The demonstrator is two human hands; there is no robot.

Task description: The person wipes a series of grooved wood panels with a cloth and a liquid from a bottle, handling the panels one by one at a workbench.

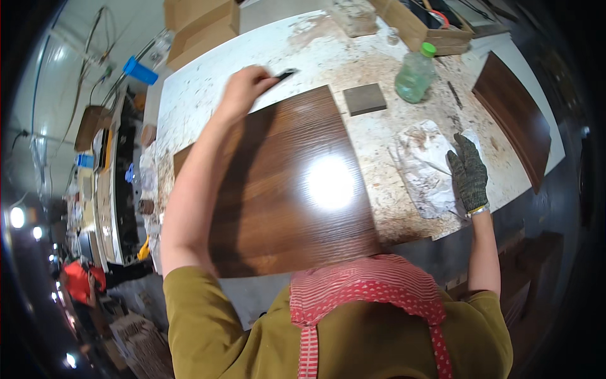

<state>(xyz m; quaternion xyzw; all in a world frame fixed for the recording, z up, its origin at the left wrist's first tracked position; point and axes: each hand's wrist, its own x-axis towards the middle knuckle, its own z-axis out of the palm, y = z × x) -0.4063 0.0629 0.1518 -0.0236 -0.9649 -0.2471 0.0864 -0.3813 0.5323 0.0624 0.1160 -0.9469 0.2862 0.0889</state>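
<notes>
Left hand (243,91): bare, thumb and fingers pinching a small slim black piece (287,74); can't tell its exact kind. In this view the piece sits just past the far edge of the big panel, its tip pointing right. Right hand (470,174): dark knit glove, fingers extended, slightly parted, gripping nothing visible. It lies at the right edge of a crumpled, stained white cloth (420,167); how hard it presses, can't tell.

Big brown wood-grain panel (284,189): flat on the tabletop (196,95), under the left forearm, arm shadow running down its left part, bright lamp glare right of middle. Its near edge reaches the wearer's red patterned apron (366,284).

Just beside the panel's far right corner: flat grey block (365,99). Right of that, greenish clear bottle (415,79) with green cap, upright, beyond the cloth. Second brown panel (514,120) along the tabletop's right side, well apart from the first.

Far edge: open cardboard box (202,35) at left, another box (464,43) with assorted items at right. Blue cup (140,71) off to the left. Someone in red (82,282) in the background, lower left.
</notes>
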